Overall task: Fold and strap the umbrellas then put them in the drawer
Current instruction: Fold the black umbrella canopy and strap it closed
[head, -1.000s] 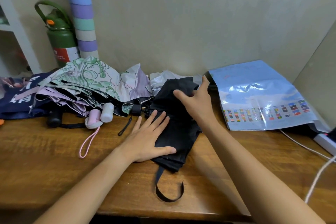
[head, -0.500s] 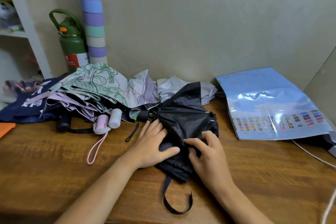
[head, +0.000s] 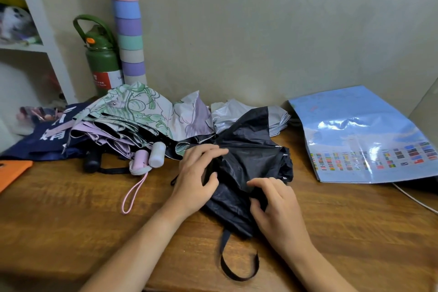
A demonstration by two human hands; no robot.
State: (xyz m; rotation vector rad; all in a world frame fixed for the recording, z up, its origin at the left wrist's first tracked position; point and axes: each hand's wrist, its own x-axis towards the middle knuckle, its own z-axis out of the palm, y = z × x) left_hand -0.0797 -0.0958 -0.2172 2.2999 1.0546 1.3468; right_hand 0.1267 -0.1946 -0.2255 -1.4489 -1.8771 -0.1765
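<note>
The black umbrella [head: 248,173] lay half-gathered on the wooden surface [head: 71,220], its strap [head: 237,265] looping loose toward the near edge. The left hand [head: 196,178] rested on the umbrella's left side, its fingers [head: 208,152] curled over the fabric and gripping it. The right hand [head: 277,206] lay on the lower folds, thumb and fingers pinching the cloth. Just beside it on the left, a floral umbrella [head: 132,116] sprawled unfolded, with a green bottle [head: 102,61] against the wall behind and a blue map sheet [head: 360,135] on the right.
</note>
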